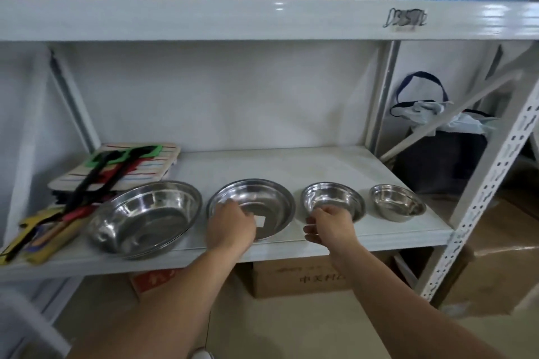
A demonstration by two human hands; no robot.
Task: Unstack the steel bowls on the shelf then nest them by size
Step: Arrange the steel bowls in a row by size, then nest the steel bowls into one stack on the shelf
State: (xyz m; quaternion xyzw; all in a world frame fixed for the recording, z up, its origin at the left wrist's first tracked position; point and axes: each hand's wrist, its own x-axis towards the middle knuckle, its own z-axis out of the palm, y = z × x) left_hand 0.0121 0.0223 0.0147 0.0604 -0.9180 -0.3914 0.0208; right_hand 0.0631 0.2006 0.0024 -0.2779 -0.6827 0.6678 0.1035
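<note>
Steel bowls stand in a row on the white shelf (306, 166), shrinking from left to right. The largest bowl (145, 217) sits at the left and seems to be more than one bowl nested. My left hand (230, 227) covers the near rim of the second bowl (262, 198), fingers curled on its edge; a white sticker shows inside it. My right hand (331, 226) rests on the near rim of the third bowl (332, 198). The smallest bowl (396, 202) stands alone at the right. I cannot tell whether either hand truly grips its bowl.
Striped mats with tongs and utensils (96, 178) lie at the shelf's left. The upper shelf (262, 19) hangs overhead. A perforated upright (481, 204) stands at the right, a dark bag (443, 154) behind it. Cardboard boxes (297, 277) sit below.
</note>
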